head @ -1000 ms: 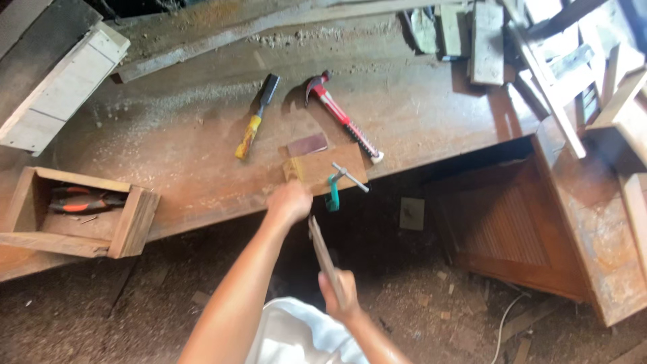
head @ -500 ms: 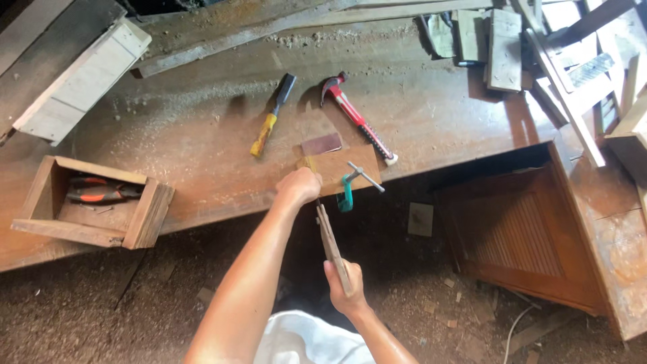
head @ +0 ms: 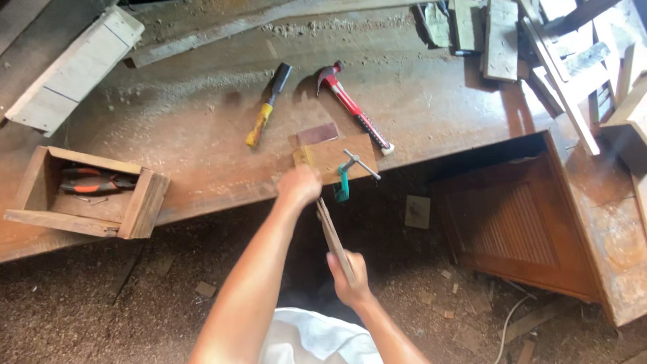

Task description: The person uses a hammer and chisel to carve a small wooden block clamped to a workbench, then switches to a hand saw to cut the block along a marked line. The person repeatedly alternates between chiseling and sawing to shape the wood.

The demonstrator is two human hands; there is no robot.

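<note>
My left hand point(head: 300, 185) presses on the near edge of a small wooden board point(head: 323, 156) at the front edge of the workbench point(head: 202, 168). A green clamp point(head: 344, 180) with a metal bar pins the board to the bench. My right hand point(head: 347, 273) is closed on the handle of a hand saw point(head: 329, 229). The saw's thin blade, seen edge-on, runs up to the board just beside my left hand. A dark reddish sheet point(head: 317, 133) lies against the board's far side.
A red-handled hammer point(head: 354, 111) and a yellow-handled chisel point(head: 266, 108) lie beyond the board. An open wooden box point(head: 145, 202) holding pliers stands at the left. A louvred cabinet door point(head: 512, 229) leans at the right, with wood scraps point(head: 539, 40) at the back right.
My right hand with the saw has edged slightly toward the bench. My left hand stays on the board. The view has drifted a little.
</note>
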